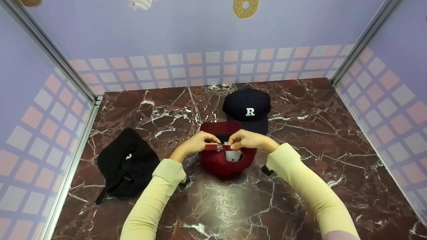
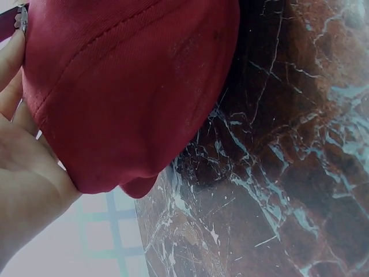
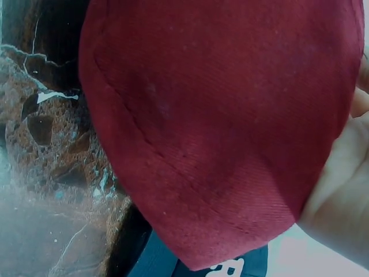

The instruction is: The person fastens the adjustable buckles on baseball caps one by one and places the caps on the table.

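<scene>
Head view: the left hand and right hand pinch the strap of the red cap, near the navy cap; uneven pulling could slip it from the buckle. Left wrist: the thumb crowds the buckle, perhaps snagging it. Right wrist: fingertips hidden, grip unclear.

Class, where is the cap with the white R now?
In the head view, the navy cap sits right of centre towards the back of the table, behind and right of the red cap.
</scene>
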Demonstrator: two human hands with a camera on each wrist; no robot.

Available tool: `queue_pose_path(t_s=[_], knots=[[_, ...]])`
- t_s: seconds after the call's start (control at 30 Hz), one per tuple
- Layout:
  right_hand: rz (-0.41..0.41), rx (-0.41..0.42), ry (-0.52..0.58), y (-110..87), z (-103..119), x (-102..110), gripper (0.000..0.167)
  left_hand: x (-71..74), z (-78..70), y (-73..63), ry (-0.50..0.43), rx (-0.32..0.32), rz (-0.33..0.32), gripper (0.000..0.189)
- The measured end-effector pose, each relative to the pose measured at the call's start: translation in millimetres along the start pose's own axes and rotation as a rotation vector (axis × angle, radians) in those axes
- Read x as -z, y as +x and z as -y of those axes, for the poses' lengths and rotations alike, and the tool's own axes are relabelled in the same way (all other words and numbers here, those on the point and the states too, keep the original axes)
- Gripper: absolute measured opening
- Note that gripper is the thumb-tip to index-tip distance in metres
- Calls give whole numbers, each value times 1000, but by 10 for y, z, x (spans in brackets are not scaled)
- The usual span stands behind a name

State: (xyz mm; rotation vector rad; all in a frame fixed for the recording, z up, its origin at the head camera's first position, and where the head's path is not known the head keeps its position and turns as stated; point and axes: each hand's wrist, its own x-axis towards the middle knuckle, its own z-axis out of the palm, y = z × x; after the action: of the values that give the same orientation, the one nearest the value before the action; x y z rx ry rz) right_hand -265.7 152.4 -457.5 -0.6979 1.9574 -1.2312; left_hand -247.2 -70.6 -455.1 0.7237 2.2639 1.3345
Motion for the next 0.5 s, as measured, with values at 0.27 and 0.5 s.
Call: queue_pose_path(t_s=[0.27, 0.5], knots=[[-55, -25, 66, -16, 13, 14, 12, 34, -135, -62, -7, -28, 21, 23], [-31, 17, 144, 8, -4, -7, 9, 25, -117, -43, -12, -85, 13, 23]])
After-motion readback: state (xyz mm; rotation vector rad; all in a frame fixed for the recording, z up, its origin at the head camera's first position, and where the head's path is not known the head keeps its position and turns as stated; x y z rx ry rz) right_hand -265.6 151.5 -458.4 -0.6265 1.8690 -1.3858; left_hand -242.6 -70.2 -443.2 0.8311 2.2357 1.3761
